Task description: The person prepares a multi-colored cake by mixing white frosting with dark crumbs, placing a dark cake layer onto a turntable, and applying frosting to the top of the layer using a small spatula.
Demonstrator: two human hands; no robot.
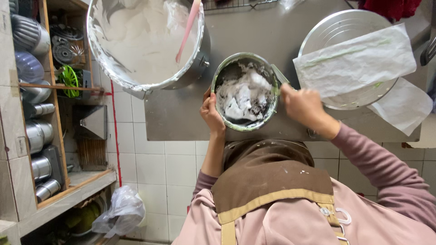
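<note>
A small metal bowl [245,90] with white cream and dark crumbs stands near the front edge of a steel table [181,118]. My left hand [211,113] grips the bowl's left rim. My right hand [302,104] is closed on a metal scraper [279,75] that rests against the bowl's right rim.
A large metal bowl [145,41] of white cream with a pink spatula [188,29] sits at the back left. A round pan [349,59] covered by white paper lies at the right. Shelves with metal moulds [36,118] stand at the left. Below is a tiled floor.
</note>
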